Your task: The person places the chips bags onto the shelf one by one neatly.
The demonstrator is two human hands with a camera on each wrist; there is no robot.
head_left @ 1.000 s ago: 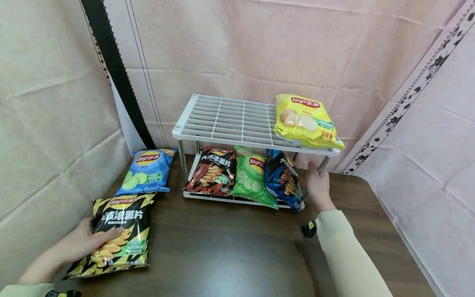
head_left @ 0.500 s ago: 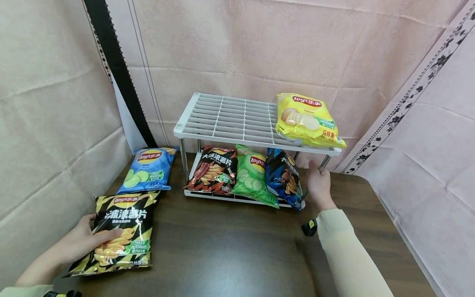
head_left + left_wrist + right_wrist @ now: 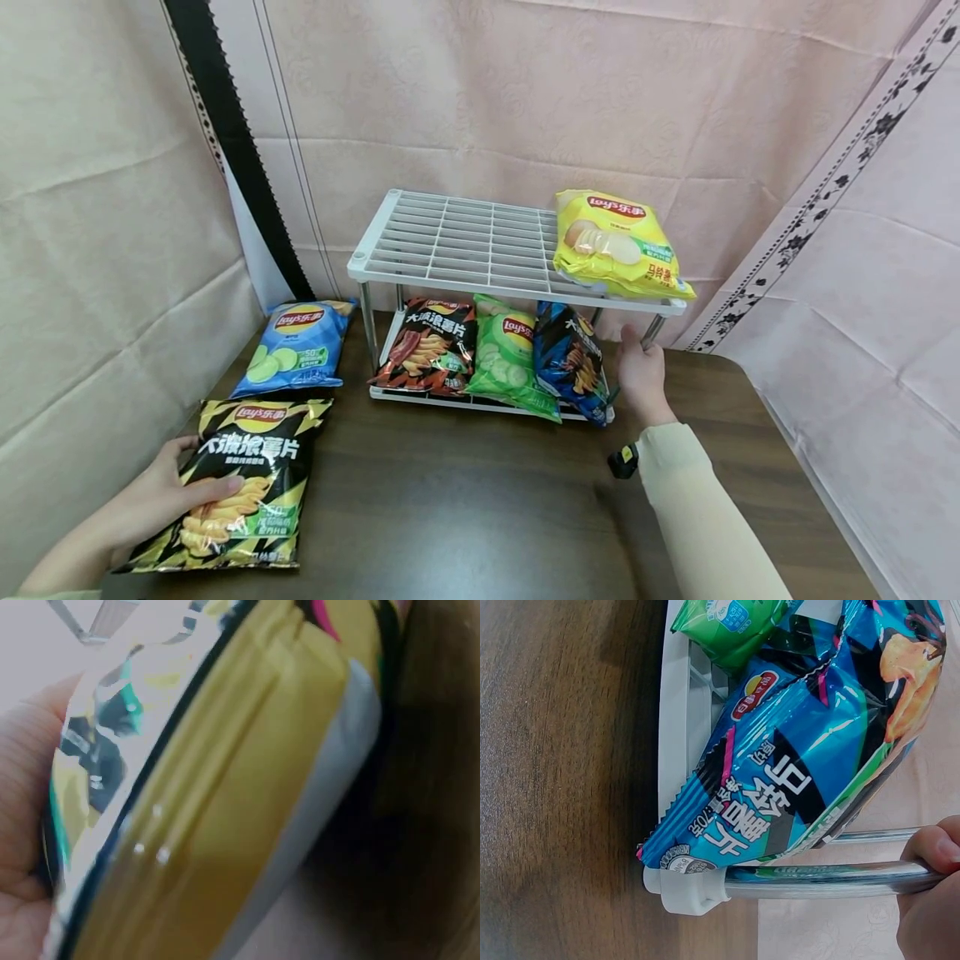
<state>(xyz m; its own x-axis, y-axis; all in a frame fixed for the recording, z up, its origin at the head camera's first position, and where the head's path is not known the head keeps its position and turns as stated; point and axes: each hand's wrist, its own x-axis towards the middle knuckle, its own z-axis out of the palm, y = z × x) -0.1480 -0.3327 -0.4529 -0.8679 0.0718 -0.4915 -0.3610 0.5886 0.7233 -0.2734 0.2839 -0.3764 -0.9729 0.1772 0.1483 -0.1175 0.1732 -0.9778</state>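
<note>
In the head view my left hand (image 3: pixel 153 496) grips a black-and-yellow bag of potato chips (image 3: pixel 262 479) by its left side, thumb across the front. The left wrist view shows the bag's yellow side up close and blurred; the fingers behind it are hidden. My right hand (image 3: pixel 642 379) holds the front right metal post (image 3: pixel 832 880) of a white two-tier rack (image 3: pixel 450 242). Beside that post, a blue-and-black chip bag (image 3: pixel 573 362) leans on the lower tier. A green bag (image 3: pixel 510 358) and a black-and-red bag (image 3: pixel 431 346) stand to its left.
On the upper tier's right end lies a yellow chip bag (image 3: pixel 618 246). A blue chip bag (image 3: pixel 296 346) rests on the brown wooden table (image 3: pixel 450 492), just behind the held bag. Pale cloth (image 3: pixel 480 92) hangs behind and at both sides.
The black-and-yellow bag has shifted slightly right and toward me in my left hand. My right hand stays on the post, and the rack and other bags keep their places.
</note>
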